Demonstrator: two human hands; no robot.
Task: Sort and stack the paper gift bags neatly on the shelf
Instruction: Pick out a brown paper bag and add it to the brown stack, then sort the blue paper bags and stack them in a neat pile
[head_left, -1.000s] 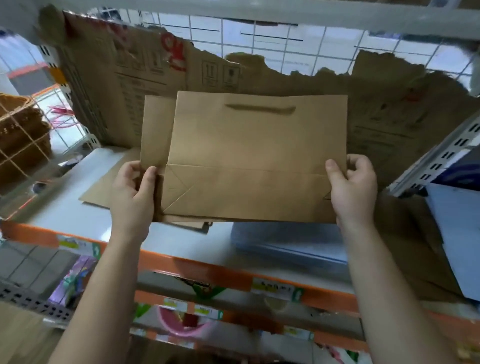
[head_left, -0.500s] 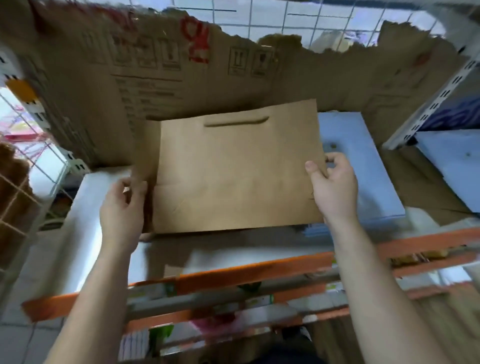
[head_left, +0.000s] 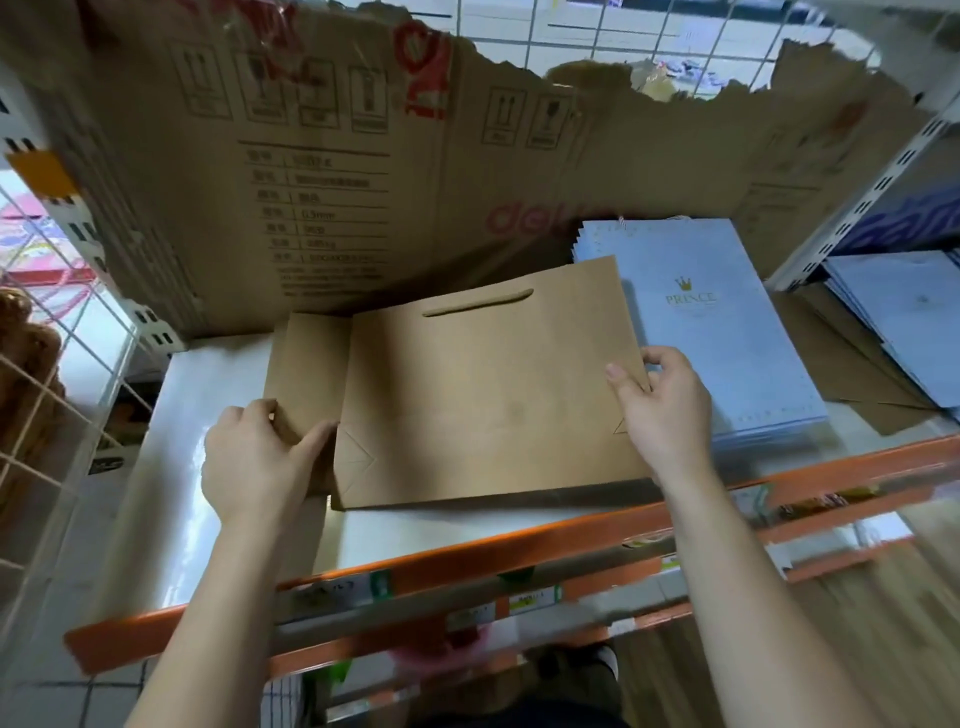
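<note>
The shelf (head_left: 218, 467) is white with an orange front edge, and a torn cardboard sheet (head_left: 311, 156) stands behind your fingertips as a back wall. Past your right knuckles sits a stack of blue bags (head_left: 727, 338), flat and already squared.

Between your two hands lies the brown bag (head_left: 483, 395), flat, handle slot on the far side, folded bottom toward you. Under it, sticking out past your left fingertips, is a second brown bag (head_left: 304, 364), offset to the left.

Your left hand (head_left: 254, 462) is closed on the near left corner, thumb lying along the top bag's edge, fingers over the lower one. Your right hand (head_left: 662, 400) pinches the right edge, thumb on top, fingers curled beneath.

Step in hand, by my read: setting down and aligning the brown pile. Next move likely calls for sliding the lower bag right under your left thumb until the edges match, then squaring the pile just beside the blue stack without overlapping it.
</note>
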